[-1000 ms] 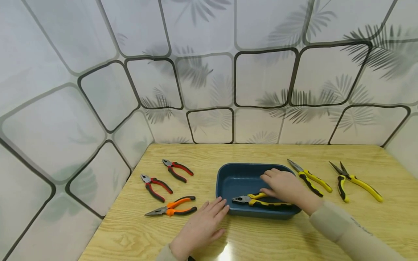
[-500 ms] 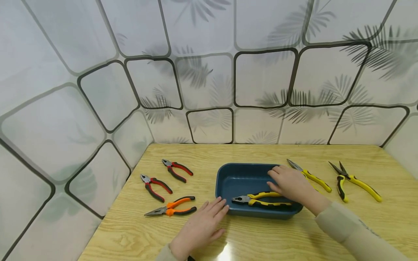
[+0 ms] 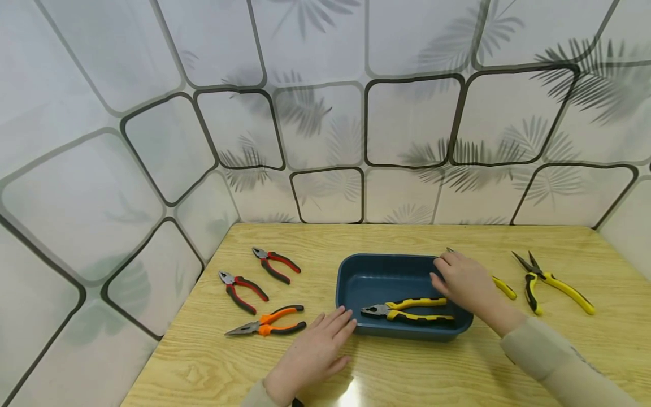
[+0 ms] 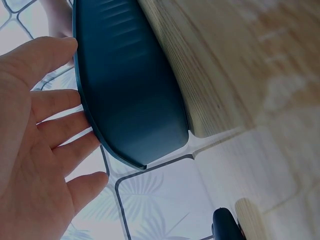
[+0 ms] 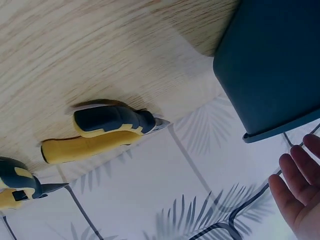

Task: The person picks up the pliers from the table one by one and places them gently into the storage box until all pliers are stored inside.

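Note:
A dark blue rectangular box (image 3: 373, 284) stands on the wooden table, with a pair of combination pliers (image 3: 419, 318) with yellow and black handles lying inside. My left hand (image 3: 312, 350) rests its straight fingertips on the box's front left rim; the left wrist view shows the fingers (image 4: 62, 127) spread along that edge. Over the right rim is my right hand (image 3: 465, 282), holding nothing, its relaxed fingers (image 5: 287, 192) beside the rim in the right wrist view. Partly hidden behind that hand lie yellow and black needle-nose pliers (image 3: 505, 287).
Farther right lies another pair of yellow and black needle-nose pliers (image 3: 567, 290), spread apart. On the left are two red and black pliers (image 3: 285, 262) and orange and black long-nose pliers (image 3: 265, 327). A patterned wall covering (image 3: 325, 198) rises behind the table.
My right hand has moved rightward from above the box to its right rim, uncovering the combination pliers' handles and covering part of the needle-nose pliers. The left hand has stayed still.

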{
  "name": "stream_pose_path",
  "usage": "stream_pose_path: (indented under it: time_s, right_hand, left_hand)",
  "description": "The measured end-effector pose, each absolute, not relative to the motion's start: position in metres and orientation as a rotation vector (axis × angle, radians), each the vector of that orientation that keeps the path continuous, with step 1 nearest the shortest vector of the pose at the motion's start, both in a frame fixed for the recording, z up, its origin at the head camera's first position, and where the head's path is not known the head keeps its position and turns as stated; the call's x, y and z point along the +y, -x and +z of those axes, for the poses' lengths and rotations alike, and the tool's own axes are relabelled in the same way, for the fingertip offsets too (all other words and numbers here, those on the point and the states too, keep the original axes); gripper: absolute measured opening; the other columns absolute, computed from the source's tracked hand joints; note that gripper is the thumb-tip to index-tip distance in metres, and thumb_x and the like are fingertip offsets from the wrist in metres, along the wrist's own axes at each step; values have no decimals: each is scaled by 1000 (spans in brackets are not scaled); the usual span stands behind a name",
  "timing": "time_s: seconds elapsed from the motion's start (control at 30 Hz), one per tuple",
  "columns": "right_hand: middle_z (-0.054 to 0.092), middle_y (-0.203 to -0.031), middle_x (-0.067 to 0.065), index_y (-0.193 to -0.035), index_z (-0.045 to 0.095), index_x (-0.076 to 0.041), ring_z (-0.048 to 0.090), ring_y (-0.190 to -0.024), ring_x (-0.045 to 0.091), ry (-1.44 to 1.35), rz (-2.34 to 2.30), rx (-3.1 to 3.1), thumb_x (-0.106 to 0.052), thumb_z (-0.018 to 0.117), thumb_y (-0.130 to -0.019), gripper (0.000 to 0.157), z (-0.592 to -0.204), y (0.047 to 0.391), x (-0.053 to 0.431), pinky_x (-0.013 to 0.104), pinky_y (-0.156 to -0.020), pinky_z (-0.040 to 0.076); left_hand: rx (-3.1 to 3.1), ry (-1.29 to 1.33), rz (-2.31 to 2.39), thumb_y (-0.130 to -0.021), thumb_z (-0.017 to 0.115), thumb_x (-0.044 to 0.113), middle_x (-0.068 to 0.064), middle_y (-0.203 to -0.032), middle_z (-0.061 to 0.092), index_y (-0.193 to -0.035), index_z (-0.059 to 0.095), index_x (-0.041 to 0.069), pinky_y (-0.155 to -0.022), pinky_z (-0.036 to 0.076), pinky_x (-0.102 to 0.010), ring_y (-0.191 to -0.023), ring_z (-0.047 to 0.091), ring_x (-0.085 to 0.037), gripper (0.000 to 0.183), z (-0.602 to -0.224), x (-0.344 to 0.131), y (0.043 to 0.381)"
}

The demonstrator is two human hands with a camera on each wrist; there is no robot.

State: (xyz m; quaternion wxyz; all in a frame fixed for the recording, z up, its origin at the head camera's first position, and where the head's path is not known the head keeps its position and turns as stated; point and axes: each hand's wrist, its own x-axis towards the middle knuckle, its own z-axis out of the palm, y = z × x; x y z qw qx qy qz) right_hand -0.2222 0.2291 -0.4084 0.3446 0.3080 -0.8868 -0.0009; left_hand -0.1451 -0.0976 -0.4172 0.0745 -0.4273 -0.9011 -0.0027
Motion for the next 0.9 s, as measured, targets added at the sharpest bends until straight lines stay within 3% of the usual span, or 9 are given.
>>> stream_pose_path:
  time_s: [0.13,0.23,0.37,0.53,0.9]
  right_hand:
    - [53,-73,12,-78,58,0,51,-62,27,-753,1,-2321,-44,14,-93,64,-408,221,235,35,-45,44]
    - [54,-76,13,-79,59,1,52,-65,28,-730,7,-2334,-36,38,-91,43,-407,220,239,37,-46,45]
    - [55,-76,14,-80,59,2,53,-65,29,-691,17,-2354,-17,61,-72,20,-405,220,245,38,-49,46]
    - [56,-77,16,-83,60,4,55,-66,30,-637,22,-2400,-15,66,-69,25,-403,220,253,39,-48,46]
    - [56,-74,15,-76,58,1,53,-62,29,-576,46,-2418,-13,66,-67,18,-406,221,267,36,-41,42]
  left_hand:
    - [-2701,1284,-13,-83,59,37,-11,-136,38,-130,45,7,-94,35,-43,-127,28,-23,58,-417,-98,145]
    - [-2700,1284,-15,-83,59,37,-11,-136,38,-130,45,7,-94,35,-44,-127,28,-23,57,-417,-98,145]
    - [-2696,1282,-16,-84,58,37,-11,-136,38,-130,45,7,-94,35,-44,-127,28,-23,57,-417,-98,145]
    - [-2690,1282,-18,-84,58,37,-11,-136,37,-130,44,7,-94,35,-44,-127,27,-23,57,-418,-99,145]
    - [-2700,1277,-15,-83,58,37,-10,-136,37,-131,44,8,-95,33,-44,-128,27,-23,58,-418,-98,145]
